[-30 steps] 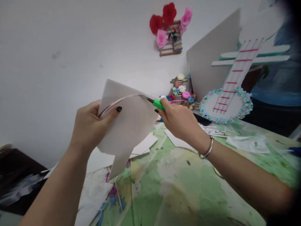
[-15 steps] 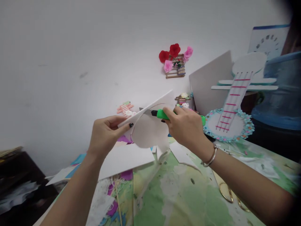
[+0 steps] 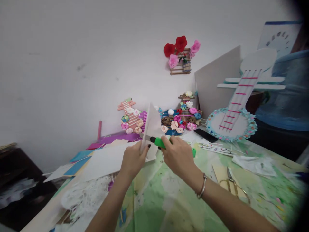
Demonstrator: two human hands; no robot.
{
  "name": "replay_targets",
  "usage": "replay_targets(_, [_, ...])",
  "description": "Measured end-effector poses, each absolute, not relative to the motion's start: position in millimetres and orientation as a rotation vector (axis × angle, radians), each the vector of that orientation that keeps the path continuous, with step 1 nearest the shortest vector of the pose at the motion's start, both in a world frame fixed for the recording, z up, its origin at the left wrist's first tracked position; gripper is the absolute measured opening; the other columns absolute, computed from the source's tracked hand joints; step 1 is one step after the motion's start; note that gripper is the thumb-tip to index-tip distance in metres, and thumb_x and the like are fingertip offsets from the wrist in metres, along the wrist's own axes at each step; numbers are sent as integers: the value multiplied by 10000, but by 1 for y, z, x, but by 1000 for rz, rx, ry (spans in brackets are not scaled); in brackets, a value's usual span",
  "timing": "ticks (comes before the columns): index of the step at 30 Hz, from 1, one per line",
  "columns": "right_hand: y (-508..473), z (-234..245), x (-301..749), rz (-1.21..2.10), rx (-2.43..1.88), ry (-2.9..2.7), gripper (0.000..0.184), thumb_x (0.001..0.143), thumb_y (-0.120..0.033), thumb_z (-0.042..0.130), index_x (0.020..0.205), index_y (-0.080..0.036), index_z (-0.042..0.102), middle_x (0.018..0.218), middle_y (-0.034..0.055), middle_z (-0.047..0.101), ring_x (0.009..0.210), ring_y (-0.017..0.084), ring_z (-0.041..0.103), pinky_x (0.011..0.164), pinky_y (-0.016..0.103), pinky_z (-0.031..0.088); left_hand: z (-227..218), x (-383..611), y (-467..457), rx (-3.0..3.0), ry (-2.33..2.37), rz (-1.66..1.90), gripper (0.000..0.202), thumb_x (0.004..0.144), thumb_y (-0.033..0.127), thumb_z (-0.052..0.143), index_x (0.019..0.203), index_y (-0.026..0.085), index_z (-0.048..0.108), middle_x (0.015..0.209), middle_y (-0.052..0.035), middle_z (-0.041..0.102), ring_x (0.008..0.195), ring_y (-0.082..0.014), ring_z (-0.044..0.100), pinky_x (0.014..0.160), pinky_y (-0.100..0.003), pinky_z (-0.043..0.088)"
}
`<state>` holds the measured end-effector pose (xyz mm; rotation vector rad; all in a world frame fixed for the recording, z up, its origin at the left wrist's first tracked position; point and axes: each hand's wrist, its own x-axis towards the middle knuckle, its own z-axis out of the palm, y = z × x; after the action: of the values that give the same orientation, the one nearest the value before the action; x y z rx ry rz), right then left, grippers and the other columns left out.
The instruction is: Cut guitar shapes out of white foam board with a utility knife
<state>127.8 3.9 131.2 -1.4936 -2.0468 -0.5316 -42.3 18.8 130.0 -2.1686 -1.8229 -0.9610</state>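
Observation:
My left hand [image 3: 133,159] is closed on the lower edge of a white foam sheet [image 3: 152,124], holding it nearly upright above the table. My right hand [image 3: 177,155] grips a green utility knife [image 3: 159,142], its blade end touching the sheet just right of my left fingers. A metal bangle [image 3: 201,187] circles my right wrist. Both hands hover over the green-painted table [image 3: 169,199].
Small flower-decorated guitar models [image 3: 180,117] stand at the back by the wall. A large white guitar model [image 3: 233,120] with a blue floral rim leans at right. Scissors [image 3: 231,183] lie on a yellow card. White and coloured sheets [image 3: 96,158] cover the left side.
Both hands have dropped lower and farther from me. The white sheet has turned from flat to nearly upright, edge toward me. The knife stays at the sheet.

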Motion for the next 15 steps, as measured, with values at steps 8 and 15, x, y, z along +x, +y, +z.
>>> replay_targets(8, [-10,86,110,283,-1379,-2251,193,823,-262,523,989,-196,451,900,58,605,793,205,595,582,254,329,78,-46,20,-2161,-1925,-1382,314,804,353,426,542,180,441,444,35,436,444,-102,409,474,-219,263])
replay_targets(15, [11,68,103,1261,-882,-2171,209,919,-386,291,980,-207,378,570,-74,438,375,77,457,371,171,334,49,-51,31,-2224,-1906,-1690,342,796,398,427,541,172,447,464,27,447,466,-102,388,469,-223,294])
